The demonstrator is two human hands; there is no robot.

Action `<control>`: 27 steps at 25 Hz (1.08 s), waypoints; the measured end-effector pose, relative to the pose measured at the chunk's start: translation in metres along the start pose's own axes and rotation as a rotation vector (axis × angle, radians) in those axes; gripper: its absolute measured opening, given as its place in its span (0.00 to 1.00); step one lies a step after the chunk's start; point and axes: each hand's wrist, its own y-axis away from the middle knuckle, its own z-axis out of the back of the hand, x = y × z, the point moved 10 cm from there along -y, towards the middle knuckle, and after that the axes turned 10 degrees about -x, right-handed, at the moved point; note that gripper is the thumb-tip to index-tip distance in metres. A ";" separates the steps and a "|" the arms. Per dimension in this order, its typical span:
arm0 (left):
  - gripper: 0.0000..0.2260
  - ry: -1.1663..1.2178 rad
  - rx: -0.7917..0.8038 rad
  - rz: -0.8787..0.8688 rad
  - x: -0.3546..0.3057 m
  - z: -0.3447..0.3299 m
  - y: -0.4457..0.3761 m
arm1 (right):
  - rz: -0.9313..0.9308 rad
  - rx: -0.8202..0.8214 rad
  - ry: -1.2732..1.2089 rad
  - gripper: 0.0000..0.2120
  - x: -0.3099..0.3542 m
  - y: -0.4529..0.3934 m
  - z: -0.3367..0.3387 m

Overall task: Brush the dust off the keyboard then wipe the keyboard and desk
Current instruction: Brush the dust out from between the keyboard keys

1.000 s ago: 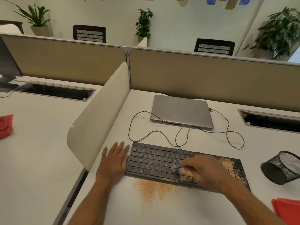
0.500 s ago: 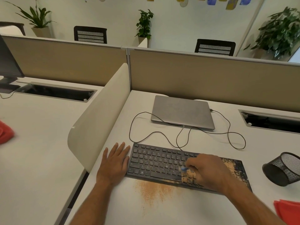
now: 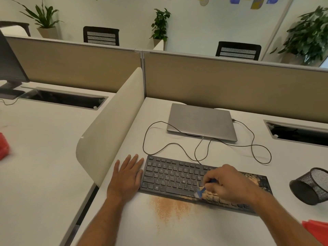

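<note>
A black keyboard (image 3: 170,176) lies on the white desk (image 3: 204,231). Its left half looks dark; orange-brown dust covers its right part (image 3: 252,180). A patch of the same dust (image 3: 170,208) lies on the desk just in front of the keyboard. My right hand (image 3: 229,183) is over the keyboard's middle-right, closed around a small blue brush (image 3: 201,191) whose tip touches the front row of keys. My left hand (image 3: 126,176) lies flat on the desk, fingers apart, against the keyboard's left end. A red cloth (image 3: 316,229) shows at the right edge.
A closed grey laptop (image 3: 200,121) sits behind the keyboard, with a thin black cable (image 3: 230,144) looping between them. A black mesh cup (image 3: 310,185) lies tipped over at the right. A curved white divider (image 3: 108,128) stands at the left. Another red cloth (image 3: 3,148) is on the neighbouring desk.
My right hand with the brush has shifted slightly right along the keyboard and its tip has come down to the front keys. My left hand stays put.
</note>
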 end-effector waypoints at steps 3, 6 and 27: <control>0.32 0.010 -0.005 -0.001 -0.001 0.001 0.000 | -0.022 -0.161 -0.015 0.06 -0.005 -0.006 0.013; 0.32 0.020 -0.008 0.000 -0.001 0.002 0.000 | 0.023 -0.076 0.096 0.08 0.000 -0.006 -0.009; 0.32 -0.013 0.005 0.001 -0.001 0.001 0.001 | 0.111 -0.033 -0.061 0.07 0.021 -0.018 -0.020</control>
